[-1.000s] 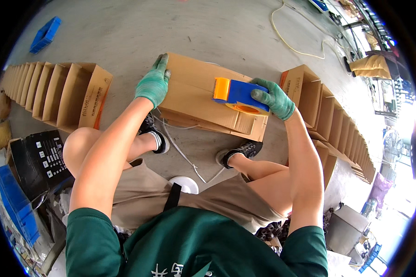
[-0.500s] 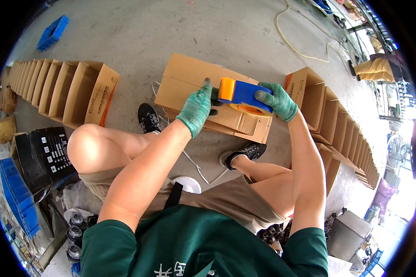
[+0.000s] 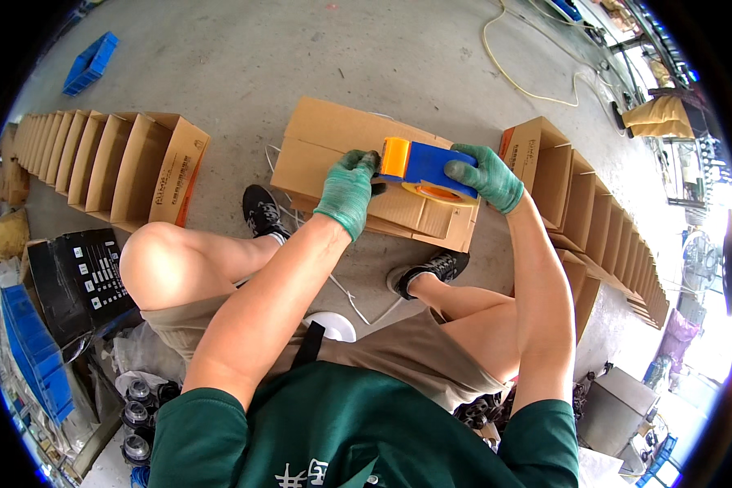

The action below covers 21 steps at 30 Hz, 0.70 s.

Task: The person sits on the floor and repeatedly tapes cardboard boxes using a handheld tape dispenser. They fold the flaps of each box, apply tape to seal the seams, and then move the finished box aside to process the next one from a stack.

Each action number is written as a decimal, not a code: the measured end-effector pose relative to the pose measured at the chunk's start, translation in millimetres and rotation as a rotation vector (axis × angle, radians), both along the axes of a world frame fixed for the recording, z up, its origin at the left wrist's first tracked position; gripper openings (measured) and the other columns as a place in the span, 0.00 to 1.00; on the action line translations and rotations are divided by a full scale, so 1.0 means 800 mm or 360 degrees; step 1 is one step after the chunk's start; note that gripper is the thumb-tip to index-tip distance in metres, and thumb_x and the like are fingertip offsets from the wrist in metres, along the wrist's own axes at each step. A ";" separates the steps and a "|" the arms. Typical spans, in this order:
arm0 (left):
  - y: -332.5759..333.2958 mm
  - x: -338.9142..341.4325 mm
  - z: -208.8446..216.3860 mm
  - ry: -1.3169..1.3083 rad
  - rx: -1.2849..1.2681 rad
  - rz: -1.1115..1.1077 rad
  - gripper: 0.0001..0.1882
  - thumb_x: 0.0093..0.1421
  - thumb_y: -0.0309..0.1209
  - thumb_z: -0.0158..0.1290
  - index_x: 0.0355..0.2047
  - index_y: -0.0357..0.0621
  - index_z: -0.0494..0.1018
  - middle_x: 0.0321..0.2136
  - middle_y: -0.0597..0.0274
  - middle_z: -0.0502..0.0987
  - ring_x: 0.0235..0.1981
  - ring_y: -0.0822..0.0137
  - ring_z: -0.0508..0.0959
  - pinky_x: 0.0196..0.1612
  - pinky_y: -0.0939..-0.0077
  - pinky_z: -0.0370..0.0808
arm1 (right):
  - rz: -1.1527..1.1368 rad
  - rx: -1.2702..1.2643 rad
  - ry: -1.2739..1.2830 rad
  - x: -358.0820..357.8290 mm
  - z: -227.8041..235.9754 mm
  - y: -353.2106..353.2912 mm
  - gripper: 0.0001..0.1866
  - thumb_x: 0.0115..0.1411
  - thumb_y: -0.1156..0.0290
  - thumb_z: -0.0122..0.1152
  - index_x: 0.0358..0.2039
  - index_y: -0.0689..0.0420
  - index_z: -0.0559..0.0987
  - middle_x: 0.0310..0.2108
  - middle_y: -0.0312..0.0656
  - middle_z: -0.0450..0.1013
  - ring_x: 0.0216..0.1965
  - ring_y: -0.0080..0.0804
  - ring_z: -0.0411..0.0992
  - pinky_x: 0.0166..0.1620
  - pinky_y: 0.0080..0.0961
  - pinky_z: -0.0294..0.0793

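Observation:
A blue and orange tape dispenser is held above the flattened cardboard boxes, its roll showing underneath. My right hand, in a green glove with dark fingertips, is wrapped around the dispenser's right end, thumb on top. At the orange left end, my gloved left hand is closed in a pinch against its edge. Whether a loose end of tape lies between those fingers is too small to make out. Below both hands lies a stack of flat cardboard boxes on the floor, between my feet and beyond.
Rows of open cardboard boxes stand at left and right. A blue crate sits far left, and a black box near left. White cord trails between my shoes. A pale hose curves across the far right floor.
My left hand has moved slightly right, and its raised thumb has come down so the fingers close at the dispenser's orange end. The right hand keeps its hold, almost still.

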<state>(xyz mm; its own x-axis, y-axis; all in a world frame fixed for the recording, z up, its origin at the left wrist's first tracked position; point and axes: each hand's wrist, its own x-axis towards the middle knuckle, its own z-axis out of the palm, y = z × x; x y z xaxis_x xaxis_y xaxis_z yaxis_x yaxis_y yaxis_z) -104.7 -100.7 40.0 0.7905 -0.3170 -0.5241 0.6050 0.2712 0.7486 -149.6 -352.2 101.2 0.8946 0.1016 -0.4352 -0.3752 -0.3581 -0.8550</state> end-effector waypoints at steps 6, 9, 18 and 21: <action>0.062 0.061 -0.016 -0.0707 0.0928 0.0151 0.10 0.68 0.32 0.46 0.35 0.39 0.74 0.27 0.58 0.75 0.28 0.65 0.73 0.34 0.63 0.72 | 0.0148 -0.0196 0.0049 0.015 0.024 0.020 0.30 0.56 0.48 0.69 0.45 0.64 0.79 0.33 0.35 0.75 0.36 0.21 0.69 0.42 0.23 0.72; 0.139 0.122 -0.062 -0.0913 0.1232 0.0348 0.12 0.69 0.32 0.44 0.35 0.36 0.73 0.26 0.52 0.75 0.27 0.62 0.72 0.34 0.60 0.71 | 0.0144 -0.0257 0.0048 0.026 0.036 0.042 0.28 0.58 0.50 0.68 0.45 0.63 0.79 0.32 0.35 0.75 0.36 0.21 0.69 0.42 0.23 0.72; 0.155 0.135 -0.073 -0.0677 0.1321 0.0300 0.15 0.70 0.36 0.45 0.40 0.34 0.72 0.35 0.45 0.78 0.34 0.53 0.75 0.41 0.59 0.72 | 0.0119 -0.0433 0.0110 0.049 0.036 0.070 0.28 0.60 0.52 0.68 0.47 0.66 0.79 0.33 0.37 0.76 0.35 0.21 0.69 0.43 0.24 0.73; 0.159 0.135 -0.082 -0.0688 0.1365 0.0239 0.15 0.69 0.36 0.45 0.41 0.35 0.73 0.36 0.44 0.78 0.35 0.53 0.75 0.42 0.58 0.72 | 0.0152 -0.0482 0.0113 0.054 0.026 0.071 0.29 0.61 0.52 0.67 0.48 0.67 0.78 0.33 0.37 0.76 0.35 0.21 0.70 0.43 0.25 0.74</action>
<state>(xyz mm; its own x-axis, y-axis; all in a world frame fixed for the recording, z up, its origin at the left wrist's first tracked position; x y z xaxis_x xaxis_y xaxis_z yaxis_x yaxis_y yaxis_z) 3.3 26.4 -25.7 0.9701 0.1571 -0.1852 0.2352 -0.4181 0.8774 -106.5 -295.1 122.4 0.8537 0.0402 -0.5193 -0.3823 -0.6288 -0.6771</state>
